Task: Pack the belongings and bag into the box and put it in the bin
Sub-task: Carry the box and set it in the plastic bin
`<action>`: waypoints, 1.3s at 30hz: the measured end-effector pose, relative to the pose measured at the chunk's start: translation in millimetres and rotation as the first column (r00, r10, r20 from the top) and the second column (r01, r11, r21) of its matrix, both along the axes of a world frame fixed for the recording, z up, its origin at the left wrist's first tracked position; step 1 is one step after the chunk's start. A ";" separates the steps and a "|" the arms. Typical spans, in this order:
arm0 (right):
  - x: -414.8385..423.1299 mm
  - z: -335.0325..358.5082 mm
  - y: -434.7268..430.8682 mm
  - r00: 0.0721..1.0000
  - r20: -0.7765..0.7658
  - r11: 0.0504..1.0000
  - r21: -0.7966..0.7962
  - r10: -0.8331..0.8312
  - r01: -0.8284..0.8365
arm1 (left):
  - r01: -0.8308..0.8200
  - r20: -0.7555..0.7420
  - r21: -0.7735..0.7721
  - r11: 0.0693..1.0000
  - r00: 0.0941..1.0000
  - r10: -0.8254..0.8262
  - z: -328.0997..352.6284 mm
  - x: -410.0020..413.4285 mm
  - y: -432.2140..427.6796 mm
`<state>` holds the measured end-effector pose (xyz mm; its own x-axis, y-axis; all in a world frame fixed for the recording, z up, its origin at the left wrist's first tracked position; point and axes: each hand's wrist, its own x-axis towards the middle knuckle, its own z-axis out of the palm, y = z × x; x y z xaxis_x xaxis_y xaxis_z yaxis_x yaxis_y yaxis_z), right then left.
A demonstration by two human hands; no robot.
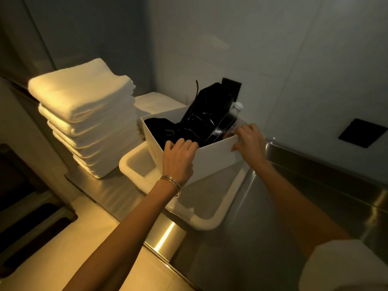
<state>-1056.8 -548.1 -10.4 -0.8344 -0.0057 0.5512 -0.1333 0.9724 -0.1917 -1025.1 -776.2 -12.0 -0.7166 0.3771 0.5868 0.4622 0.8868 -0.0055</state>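
Note:
A white box [214, 158] sits tilted inside a white rounded bin [222, 208] on a steel counter. A glossy black bag [210, 110] stands up out of the box, with dark cloth [157, 127] beside it and a clear bottle with a white cap [236, 111] at the back right. My left hand [178, 158] grips the box's near rim at its left corner, fingers hooked inside. At the rim's right end my right hand [249, 139] pinches the edge.
A tall stack of folded white towels [88, 114] stands left of the bin, with a lower white pile [155, 102] behind. The steel counter [273, 227] extends right to a raised back ledge. Black wall plates [362, 133] sit on the pale wall.

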 end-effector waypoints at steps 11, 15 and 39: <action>-24.2 -65.6 16.7 0.978 0.189 0.996 0.016 0.085 -0.090 | -0.030 0.329 -0.031 0.999 0.944 0.039 -65.6 -11.0 26.3; -29.8 -76.1 19.7 0.973 0.222 0.986 -0.167 0.064 -0.026 | -0.036 0.416 -0.053 0.998 0.908 0.055 -75.8 -9.1 42.6; 74.1 -81.2 -131.6 0.983 0.172 0.767 -0.639 0.064 0.062 | 0.446 0.470 0.076 0.892 0.773 -0.427 -73.5 -129.3 -131.8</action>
<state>-982.7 -679.7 -91.6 -0.9160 0.2940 0.2731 -0.0378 0.6143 -0.7882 -1154.5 -908.1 -85.4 -0.6505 0.7305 0.2080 0.7552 0.5927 0.2801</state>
